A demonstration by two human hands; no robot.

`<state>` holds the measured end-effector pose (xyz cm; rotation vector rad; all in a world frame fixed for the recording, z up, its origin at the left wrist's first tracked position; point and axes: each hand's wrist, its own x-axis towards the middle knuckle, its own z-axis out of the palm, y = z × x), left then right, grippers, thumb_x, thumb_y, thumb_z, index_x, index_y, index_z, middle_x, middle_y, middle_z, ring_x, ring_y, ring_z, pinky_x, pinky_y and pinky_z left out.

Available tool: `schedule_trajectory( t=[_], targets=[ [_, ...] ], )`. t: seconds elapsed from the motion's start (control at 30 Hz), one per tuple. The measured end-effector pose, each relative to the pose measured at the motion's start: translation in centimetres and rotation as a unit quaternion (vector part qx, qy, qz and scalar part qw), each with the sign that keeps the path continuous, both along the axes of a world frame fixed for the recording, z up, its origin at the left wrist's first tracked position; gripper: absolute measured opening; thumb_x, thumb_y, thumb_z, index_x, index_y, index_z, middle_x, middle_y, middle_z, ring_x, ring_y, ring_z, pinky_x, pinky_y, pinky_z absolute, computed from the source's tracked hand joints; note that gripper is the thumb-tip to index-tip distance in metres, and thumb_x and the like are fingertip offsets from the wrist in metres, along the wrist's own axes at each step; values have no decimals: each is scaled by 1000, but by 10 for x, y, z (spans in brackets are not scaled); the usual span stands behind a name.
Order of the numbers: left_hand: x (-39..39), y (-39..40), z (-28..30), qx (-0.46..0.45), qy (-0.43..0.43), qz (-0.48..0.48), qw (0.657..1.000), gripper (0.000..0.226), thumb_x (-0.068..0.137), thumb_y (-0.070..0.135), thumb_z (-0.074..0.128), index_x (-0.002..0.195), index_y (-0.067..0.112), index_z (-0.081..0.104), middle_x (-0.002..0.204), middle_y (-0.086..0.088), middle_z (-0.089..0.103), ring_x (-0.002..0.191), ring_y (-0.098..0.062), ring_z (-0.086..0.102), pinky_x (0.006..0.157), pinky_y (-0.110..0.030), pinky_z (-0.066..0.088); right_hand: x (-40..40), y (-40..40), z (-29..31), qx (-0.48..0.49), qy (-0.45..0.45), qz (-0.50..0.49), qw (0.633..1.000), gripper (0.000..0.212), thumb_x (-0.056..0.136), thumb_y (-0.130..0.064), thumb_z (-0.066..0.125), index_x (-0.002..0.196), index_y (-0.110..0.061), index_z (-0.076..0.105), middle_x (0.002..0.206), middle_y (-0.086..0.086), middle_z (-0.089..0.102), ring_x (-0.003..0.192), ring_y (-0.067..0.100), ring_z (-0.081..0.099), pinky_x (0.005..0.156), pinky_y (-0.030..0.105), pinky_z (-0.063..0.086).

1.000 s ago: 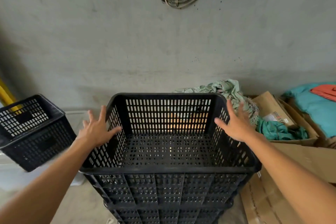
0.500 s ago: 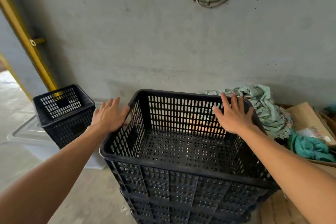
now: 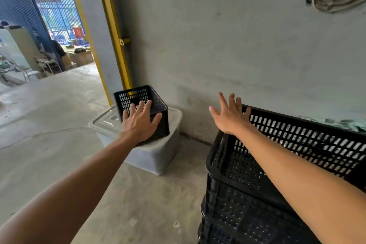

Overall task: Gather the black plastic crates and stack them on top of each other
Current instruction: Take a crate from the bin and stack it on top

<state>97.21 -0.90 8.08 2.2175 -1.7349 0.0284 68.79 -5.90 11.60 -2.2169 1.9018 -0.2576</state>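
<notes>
A stack of large black plastic crates [image 3: 277, 166] stands at the lower right against the grey wall. A smaller black crate [image 3: 138, 97] sits on the lid of a translucent plastic bin [image 3: 156, 156] left of the stack. My left hand [image 3: 138, 123] is spread open in front of the small crate, over its near side, holding nothing. My right hand [image 3: 229, 117] is open with fingers apart, hovering above the far left corner of the top large crate, off its rim.
A yellow door frame [image 3: 114, 31] stands behind the small crate, with an open doorway to its left onto a concrete floor [image 3: 49, 117]. Teal cloth [image 3: 336, 123] lies behind the stack. Cables [image 3: 332, 2] hang on the wall.
My view has swung left. Both hands have left the sides of the top large crate; the left hand has reached across to the small crate and the right has lifted off the rim.
</notes>
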Motion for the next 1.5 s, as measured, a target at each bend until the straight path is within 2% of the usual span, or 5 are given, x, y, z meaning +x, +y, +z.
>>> schedule_trajectory(
  t=[0.3,0.63,1.1,1.33,1.5],
  targets=[
    [179,-14,-14,15,-19,20,1000,76,94,68,27,158,28,16,167,-7,14,153,-37,5,121,-58,3,226,-23,-41,31,-60,25,997,69,98,-64,14,157,-35,-7,166,8,-14,151,31,-12,117,59,-2],
    [298,-92,-57,35,7,32,999,74,95,66,27,157,28,16,167,-9,12,153,-38,2,120,-59,1,350,-95,-104,89,-30,-1,996,69,99,-62,14,157,-33,-10,165,9,-14,151,34,-10,118,60,1],
    [403,-329,-105,114,23,-4,993,75,97,63,28,159,24,13,168,-8,9,153,-36,1,121,-56,1,478,-313,-177,154,-97,-97,978,72,98,-61,19,157,-30,-9,165,11,-16,151,34,-11,117,61,2],
    [442,-442,-132,156,13,-32,987,74,97,62,29,159,24,15,168,-9,10,153,-37,1,122,-57,3,508,-378,-212,174,-123,-172,962,73,99,-59,23,158,-29,-6,164,11,-19,151,34,-14,117,62,1],
    [468,-534,-168,184,18,-79,980,75,97,63,30,159,24,13,168,-9,8,153,-37,1,122,-57,4,524,-410,-253,160,-123,-270,942,76,98,-58,28,157,-27,-9,162,11,-25,149,32,-20,116,63,-3]
  ],
)
